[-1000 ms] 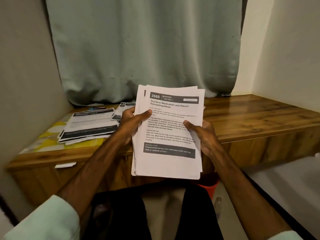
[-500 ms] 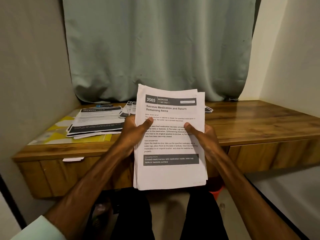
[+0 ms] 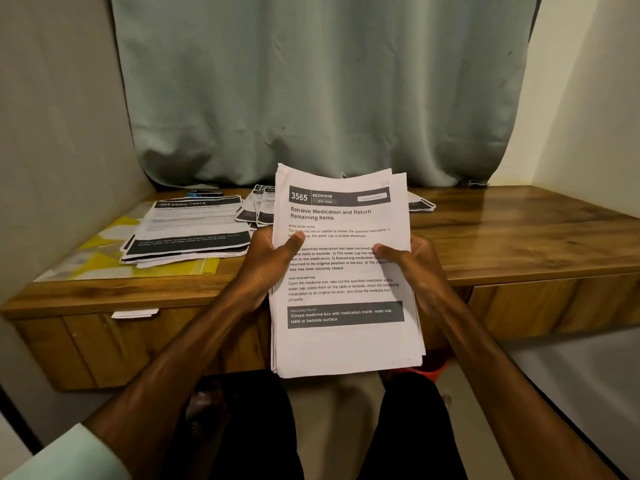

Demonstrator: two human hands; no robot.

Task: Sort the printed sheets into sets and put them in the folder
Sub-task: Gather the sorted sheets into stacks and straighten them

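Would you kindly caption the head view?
The left hand and right hand hold the printed stack before a wooden desk.

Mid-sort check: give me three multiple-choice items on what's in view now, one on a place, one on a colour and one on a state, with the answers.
1. The pile headed DRESSING TABLE lies:
A) on the desk, left of the held stack
B) on the floor
C) in an open drawer

2. The folder under that pile is:
A) red
B) black
C) yellow

3. The left hand is:
A) flat on the desk
B) gripping the held stack, thumb on the top sheet
C) hanging idle

Answers:
1 A, the pile sits on the wooden top at the left.
2 C, yellow shows round the pile's edges.
3 B, its thumb presses the printed face, as does the right hand.
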